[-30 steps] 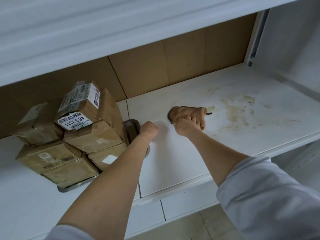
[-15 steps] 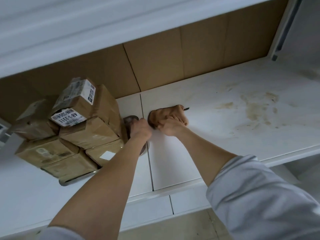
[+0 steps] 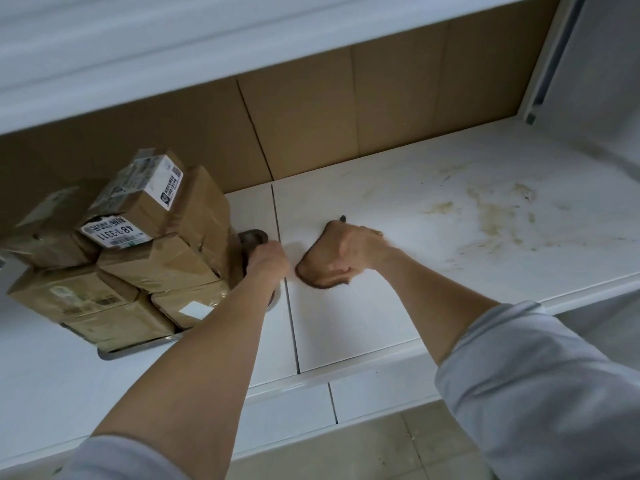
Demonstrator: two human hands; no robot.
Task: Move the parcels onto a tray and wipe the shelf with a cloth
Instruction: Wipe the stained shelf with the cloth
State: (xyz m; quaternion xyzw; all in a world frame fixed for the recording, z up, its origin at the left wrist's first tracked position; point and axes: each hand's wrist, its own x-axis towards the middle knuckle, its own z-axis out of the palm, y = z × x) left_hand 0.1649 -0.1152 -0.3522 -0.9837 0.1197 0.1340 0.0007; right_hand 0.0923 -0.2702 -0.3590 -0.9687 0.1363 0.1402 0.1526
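Observation:
Several brown cardboard parcels with white labels are stacked on a metal tray at the left of the white shelf. My left hand grips the tray's right end, fingers curled over its rim. Just right of the shelf's seam, my right hand holds a brown cloth and presses it onto the shelf surface. A small dark tip sticks out beyond the hand.
Yellow-brown stains mark the shelf's right part. Brown cardboard panels line the back, and a white upper shelf hangs overhead. A white side post closes the right end. Floor tiles show below.
My right hand has dragged the cloth left across the shelf, from near the stains to beside the seam. My left hand has stayed at the tray's right end.

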